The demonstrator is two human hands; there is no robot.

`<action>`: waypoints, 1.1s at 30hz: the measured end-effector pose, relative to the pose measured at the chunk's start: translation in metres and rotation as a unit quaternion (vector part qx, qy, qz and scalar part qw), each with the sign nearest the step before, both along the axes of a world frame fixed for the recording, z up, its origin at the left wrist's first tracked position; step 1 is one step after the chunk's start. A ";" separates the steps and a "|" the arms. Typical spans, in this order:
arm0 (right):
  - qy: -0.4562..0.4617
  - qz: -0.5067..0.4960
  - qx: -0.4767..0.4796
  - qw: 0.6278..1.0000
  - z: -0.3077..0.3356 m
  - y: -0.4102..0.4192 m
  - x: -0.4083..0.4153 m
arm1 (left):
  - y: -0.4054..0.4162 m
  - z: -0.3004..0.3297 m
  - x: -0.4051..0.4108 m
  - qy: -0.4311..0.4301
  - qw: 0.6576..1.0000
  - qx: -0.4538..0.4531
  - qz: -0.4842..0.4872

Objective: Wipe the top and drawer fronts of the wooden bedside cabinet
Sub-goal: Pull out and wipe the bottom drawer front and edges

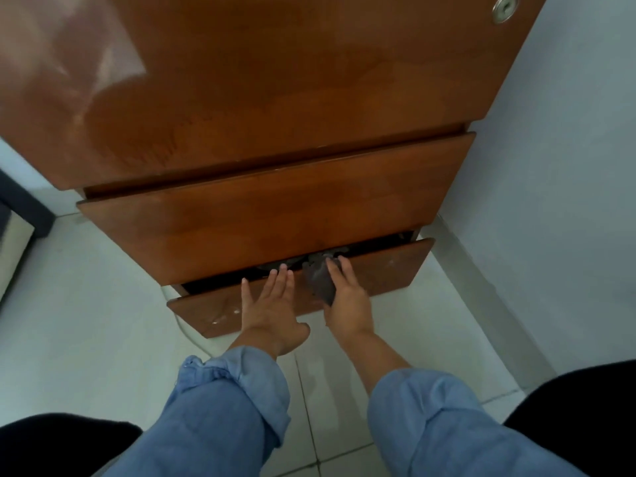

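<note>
The wooden bedside cabinet [261, 98] fills the upper view, seen from above and in front. Its middle drawer front [275, 215] is closed. The bottom drawer [389, 270] stands pulled out a little, with a dark gap above its front. My left hand [272, 304] lies flat on the bottom drawer front, fingers straight and reaching to its top edge. My right hand [347, 301] presses a dark grey cloth [320, 280] against the same drawer front, fingers over the cloth near the top edge.
A pale blue wall [568, 201] runs close along the cabinet's right side. White floor tiles [86, 321] spread to the left and below. A dark piece of furniture [20, 215] stands at the left edge. A round metal lock [504, 7] sits at the top drawer's right.
</note>
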State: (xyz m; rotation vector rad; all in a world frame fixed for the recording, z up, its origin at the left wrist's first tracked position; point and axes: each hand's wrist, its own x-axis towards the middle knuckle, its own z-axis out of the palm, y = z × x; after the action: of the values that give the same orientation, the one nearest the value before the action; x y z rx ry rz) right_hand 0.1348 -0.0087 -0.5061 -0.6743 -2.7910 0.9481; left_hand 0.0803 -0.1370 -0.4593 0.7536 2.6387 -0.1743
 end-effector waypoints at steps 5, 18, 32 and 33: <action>-0.083 0.035 0.065 0.994 0.018 0.015 -0.004 | -0.041 -0.001 -0.003 0.053 0.998 -0.009 0.045; -0.154 -0.031 0.069 0.985 0.033 -0.062 -0.039 | -0.107 -0.022 -0.008 0.076 0.947 0.180 0.257; -0.137 0.154 0.059 0.977 0.051 -0.160 -0.073 | -0.124 -0.005 -0.037 -0.169 0.499 0.619 0.583; -0.136 0.177 0.043 0.974 0.053 -0.165 -0.076 | -0.126 -0.002 -0.036 -0.186 0.483 0.626 0.584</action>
State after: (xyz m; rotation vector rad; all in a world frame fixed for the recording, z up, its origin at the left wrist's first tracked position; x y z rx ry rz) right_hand 0.0587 -0.1742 -0.4532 -0.3167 -3.2494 0.8311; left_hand 0.0442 -0.2633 -0.4612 -0.8282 1.7774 2.0907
